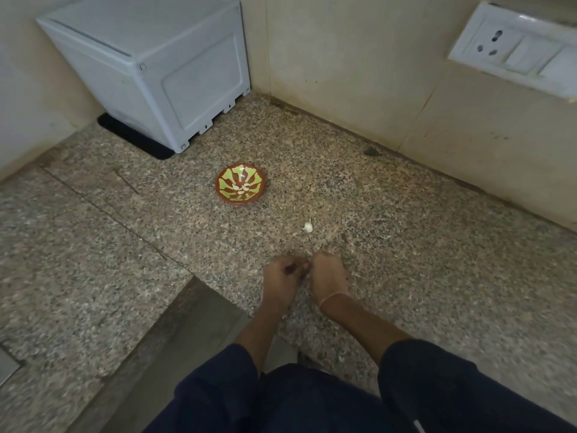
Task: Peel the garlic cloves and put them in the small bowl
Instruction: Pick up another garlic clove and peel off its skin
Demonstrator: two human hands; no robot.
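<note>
Pinching something tiny, likely a clove (308, 267), left hand (282, 276) and right hand (329, 276) curl together; light, firm, papery-skinned, it seems best nipped at its tip.

Dim, warm-tinted indoor view with soft, even light and no hard shadows. The speckled granite countertop (406, 245) looks murky and grainy. The white switch and socket plate (515, 51) at upper right and the pale grey plastic box (150, 67) at upper left are the brightest areas. The left hand (282, 276) and right hand (329, 276) are softened by motion blur, and the garlic clove (307, 267) pinched between them is only a pale fleck. Wide-angle distortion bends the wall lines. The dark blue sleeves (452, 385) lose detail in shadow.
</note>
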